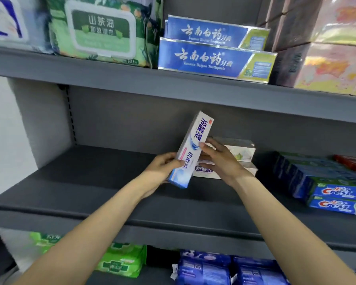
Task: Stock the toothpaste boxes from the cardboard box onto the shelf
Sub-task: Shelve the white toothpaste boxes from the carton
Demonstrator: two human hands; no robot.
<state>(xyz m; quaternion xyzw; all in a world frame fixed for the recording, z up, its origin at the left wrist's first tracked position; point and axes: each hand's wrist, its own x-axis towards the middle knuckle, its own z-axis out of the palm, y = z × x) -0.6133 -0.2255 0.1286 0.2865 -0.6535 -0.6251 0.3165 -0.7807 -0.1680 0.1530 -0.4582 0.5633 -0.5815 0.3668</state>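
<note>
- The left hand (161, 167) grips the lower end of a white-and-blue toothpaste box (190, 151), fingers curled round its left edge and underside.
- The right hand (218, 159) pinches the same box at its middle from the right, thumb on the printed front; its other fingers are hidden behind the box.
- The box is held off the shelf, standing nearly on end and tilted — top leaning to the right, printed face toward the camera.
- Just behind the right hand lie two pale toothpaste boxes (240, 153), one stacked on the other, on the grey middle shelf (90, 182); the lower one shows a purple label.
- To the right on that shelf sits a stack of blue-and-green Crest boxes (335, 197), with red boxes (351, 163) farther back at the right edge.
- The left part of the middle shelf is bare grey board.
- On the upper shelf (111, 73) stand two blue Yunnan Baiyao boxes (214, 58) in the middle, a green wet-wipe pack (101, 31) to their left, and pink wrapped packs (325, 64) to their right.
- Below, on the near lowest level, lie green packets (119, 262) at left and blue packets (206, 268) at right — their print is too blurred to read.
</note>
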